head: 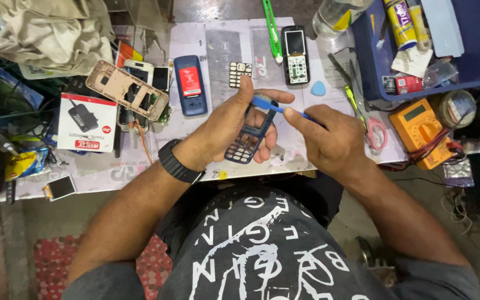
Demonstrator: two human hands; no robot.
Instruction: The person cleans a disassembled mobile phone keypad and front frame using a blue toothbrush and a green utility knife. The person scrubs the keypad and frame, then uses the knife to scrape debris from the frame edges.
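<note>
My left hand [234, 125] grips a dark blue phone front cover [248, 141] with an empty keypad grid, held above the front edge of the bench. My right hand [329, 139] pinches a thin blue pry tool [270, 105] whose flat tip lies against the cover's top edge under my left thumb. A black watch [179, 162] sits on my left wrist. On the bench mat behind lie a blue phone back [190, 86], a white keypad membrane [240, 74] and a stripped keypad phone [295, 55].
A gold phone frame [126, 89] and a red-and-white box [86, 123] lie at left, with a cloth heap [40, 33] behind. At right are a blue bin of tubes [434, 44], a yellow multimeter [420, 130], scissors [374, 133], a blue pick [318, 88] and a green knife [271, 30].
</note>
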